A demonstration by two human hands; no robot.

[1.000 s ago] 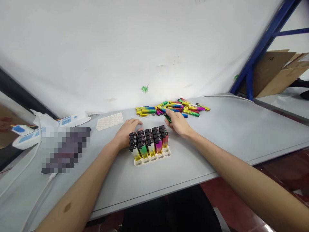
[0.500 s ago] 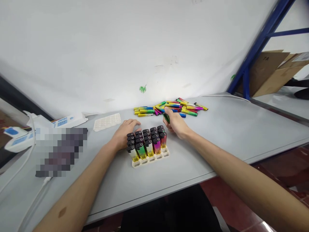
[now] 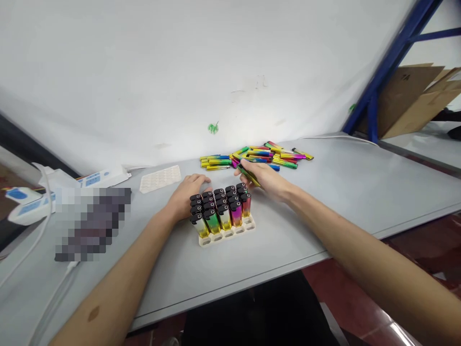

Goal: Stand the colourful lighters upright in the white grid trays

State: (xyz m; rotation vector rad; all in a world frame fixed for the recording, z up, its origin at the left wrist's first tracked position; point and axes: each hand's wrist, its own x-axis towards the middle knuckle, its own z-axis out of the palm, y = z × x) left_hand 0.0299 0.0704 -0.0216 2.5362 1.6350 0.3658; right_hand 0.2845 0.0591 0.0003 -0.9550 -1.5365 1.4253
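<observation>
- The off-white plastic rack with rows of holes [image 3: 230, 237] lies before me; its holes seemingly keep the black-topped, metallic multicoloured lighters [image 3: 213, 222] standing.
- At its 10 o'clock sits my left hand [image 3: 187, 192], perhaps steadying it; with fingertips partly hidden, I cannot tell whether it grips.
- At 1 o'clock, my right hand [image 3: 266, 179] is clamped on a slim yellow-green metallic lighter [image 3: 251, 176].
- Just beyond, loose shiny lighters [image 3: 284, 156] lie heaped, probably for easy reach.
</observation>
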